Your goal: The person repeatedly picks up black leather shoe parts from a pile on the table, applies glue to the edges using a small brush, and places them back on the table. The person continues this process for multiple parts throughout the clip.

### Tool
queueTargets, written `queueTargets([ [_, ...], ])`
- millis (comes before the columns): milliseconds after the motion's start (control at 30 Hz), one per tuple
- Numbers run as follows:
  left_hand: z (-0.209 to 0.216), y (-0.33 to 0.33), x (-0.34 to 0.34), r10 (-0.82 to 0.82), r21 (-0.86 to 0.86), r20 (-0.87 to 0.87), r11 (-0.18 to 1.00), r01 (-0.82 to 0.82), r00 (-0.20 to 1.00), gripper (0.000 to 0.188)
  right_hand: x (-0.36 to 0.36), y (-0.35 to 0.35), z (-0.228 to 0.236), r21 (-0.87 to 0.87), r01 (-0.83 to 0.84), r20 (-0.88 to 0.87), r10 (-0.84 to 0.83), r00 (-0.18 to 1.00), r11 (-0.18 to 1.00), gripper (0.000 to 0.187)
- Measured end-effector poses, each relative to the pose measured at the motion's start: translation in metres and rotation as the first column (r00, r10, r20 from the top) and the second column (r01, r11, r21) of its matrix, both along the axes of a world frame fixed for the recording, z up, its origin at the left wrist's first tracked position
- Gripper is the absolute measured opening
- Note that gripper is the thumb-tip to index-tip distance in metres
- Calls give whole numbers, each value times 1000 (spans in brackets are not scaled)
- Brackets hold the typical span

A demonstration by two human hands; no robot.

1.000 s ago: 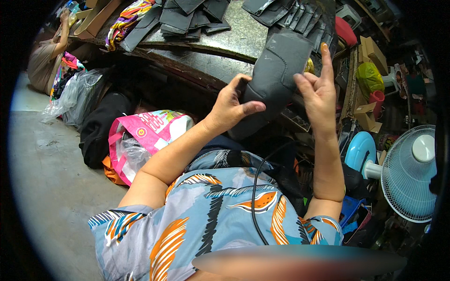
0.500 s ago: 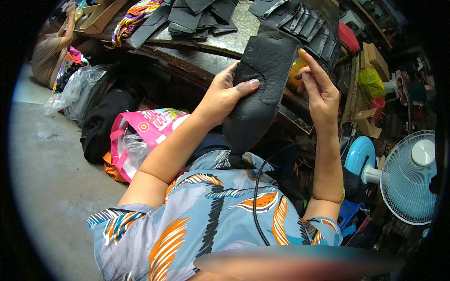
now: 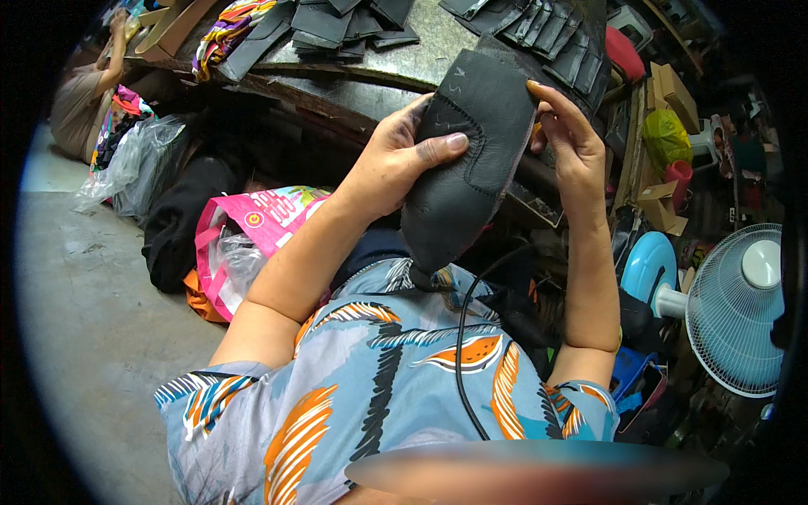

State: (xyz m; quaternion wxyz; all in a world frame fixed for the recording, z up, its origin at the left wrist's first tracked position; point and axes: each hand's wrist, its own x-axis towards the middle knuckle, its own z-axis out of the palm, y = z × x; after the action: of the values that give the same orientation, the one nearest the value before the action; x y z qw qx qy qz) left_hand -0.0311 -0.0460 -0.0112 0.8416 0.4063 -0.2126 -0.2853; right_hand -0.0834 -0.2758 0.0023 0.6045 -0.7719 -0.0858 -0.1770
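A flat black leather shoe upper (image 3: 454, 181), with a curved stitched seam and pale marks near its top, is held up before my chest. My left hand (image 3: 412, 151) grips it by the left edge, thumb on the near face and the other fingers hidden behind. My right hand (image 3: 571, 139) is raised at the upper's right side. Its index fingertip touches the edge near the top right corner, while the other fingers are bent and apart, with nothing seen held in them.
Ahead, a worn workbench (image 3: 438, 34) bears black leather pieces (image 3: 324, 29) and a patterned cloth (image 3: 227, 34). A pink bag (image 3: 223, 252) stands at left; a fan (image 3: 736, 307) and a yellow bag (image 3: 667, 137) are at right. Another person (image 3: 80, 109) sits far left.
The upper has turned slightly in my left hand and its face shows more. My right index finger, formerly near the corner, has come down and left onto the upper's edge.
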Motion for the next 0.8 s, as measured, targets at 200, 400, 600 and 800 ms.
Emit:
queueTargets([
  [200,2,-2,2,11,-12,-21,1000,-12,1000,45,-14,7,3,8,-106,24,106,994,994,32],
  [400,1,-5,5,36,-73,-49,997,-40,998,39,-25,18,10,-439,3,228,108,968,898,34],
  [600,0,-8,10,114,-51,-107,991,-120,988,32,-31,23,12,-755,242,438,194,878,610,42],
  [800,4,-11,19,192,-6,-174,981,-196,966,27,-31,24,18,-746,281,500,230,835,603,43],
])
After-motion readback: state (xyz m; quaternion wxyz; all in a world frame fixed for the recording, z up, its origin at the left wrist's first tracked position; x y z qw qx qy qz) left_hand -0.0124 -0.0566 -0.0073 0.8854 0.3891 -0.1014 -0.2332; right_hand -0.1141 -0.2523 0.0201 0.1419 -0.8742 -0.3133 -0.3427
